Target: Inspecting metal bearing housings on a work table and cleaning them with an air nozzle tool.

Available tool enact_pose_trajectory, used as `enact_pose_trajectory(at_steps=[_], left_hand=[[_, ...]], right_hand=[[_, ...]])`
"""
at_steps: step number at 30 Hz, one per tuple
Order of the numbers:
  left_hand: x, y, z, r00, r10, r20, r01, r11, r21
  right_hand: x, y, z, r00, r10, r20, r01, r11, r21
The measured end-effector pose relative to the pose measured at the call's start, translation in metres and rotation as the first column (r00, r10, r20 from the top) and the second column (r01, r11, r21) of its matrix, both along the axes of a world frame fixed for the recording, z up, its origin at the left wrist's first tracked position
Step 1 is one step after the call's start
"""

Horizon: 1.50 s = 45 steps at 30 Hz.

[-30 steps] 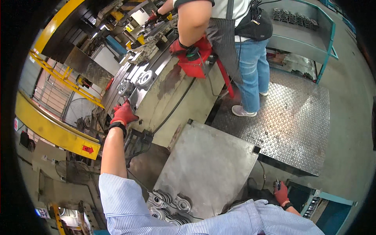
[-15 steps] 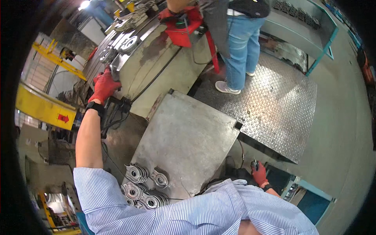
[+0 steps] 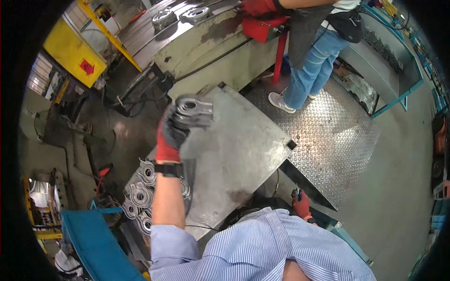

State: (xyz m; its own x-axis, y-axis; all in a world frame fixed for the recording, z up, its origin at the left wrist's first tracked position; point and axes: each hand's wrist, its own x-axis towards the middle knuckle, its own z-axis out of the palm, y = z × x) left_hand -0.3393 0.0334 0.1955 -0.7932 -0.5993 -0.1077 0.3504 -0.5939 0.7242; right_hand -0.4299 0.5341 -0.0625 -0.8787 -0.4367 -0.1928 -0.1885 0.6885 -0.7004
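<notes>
At ten o'clock on the tabletop (image 3: 243, 150), taking its middle as the clock's centre, my left hand (image 3: 171, 138), gloved in red and grey, is closed round some ring-ended metal parts (image 3: 199, 108). They point away from my fingers toward one o'clock; blur hides how many I grip, and I cannot tell whether they touch the surface below. At eight o'clock a pile (image 3: 140, 189) of similar parts lies on the tabletop, just beside my left forearm. Out past the edge at four o'clock, my right hand (image 3: 302, 205) is down near my side, its fingers curled round a small dark tool (image 3: 297, 191). Toward eleven o'clock two rings (image 3: 194, 15) sit on the machine bed (image 3: 140, 37). Between one and two o'clock a co-worker (image 3: 307, 70) stands on the patterned metal step (image 3: 323, 136), one red-gloved hand near a red box (image 3: 258, 29). Beyond, at two o'clock, is a trolley (image 3: 377, 75).
</notes>
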Motion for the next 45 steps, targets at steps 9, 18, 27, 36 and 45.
enact_pose_trajectory(at_steps=[9, 18, 27, 36, 45], left_hand=[[0.012, 0.09, -0.194, 0.865, 0.41, -0.288, -0.304, 0.886, 0.349], [0.043, 0.157, -0.208, 0.791, 0.61, -0.041, -0.505, 0.691, 0.518], [0.105, 0.187, -0.158, 0.691, -0.136, 0.71, -0.048, 0.972, 0.232], [0.086, 0.126, -0.161, 0.26, 0.662, 0.703, 0.603, 0.458, -0.654], [0.095, 0.099, -0.176, 0.514, 0.581, 0.631, 0.601, 0.28, -0.748]], right_hand=[[-0.006, 0.019, -0.003, 0.994, -0.018, 0.112, 0.015, 0.999, 0.029], [-0.002, -0.004, 0.014, 0.985, 0.156, -0.08, -0.157, 0.988, -0.006], [0.001, -0.03, 0.019, 0.974, 0.209, 0.088, -0.206, 0.977, -0.049], [0.021, -0.041, 0.041, 0.984, 0.179, 0.002, -0.178, 0.983, -0.053], [0.06, -0.037, 0.015, 0.991, 0.134, 0.0, -0.134, 0.989, -0.07]])
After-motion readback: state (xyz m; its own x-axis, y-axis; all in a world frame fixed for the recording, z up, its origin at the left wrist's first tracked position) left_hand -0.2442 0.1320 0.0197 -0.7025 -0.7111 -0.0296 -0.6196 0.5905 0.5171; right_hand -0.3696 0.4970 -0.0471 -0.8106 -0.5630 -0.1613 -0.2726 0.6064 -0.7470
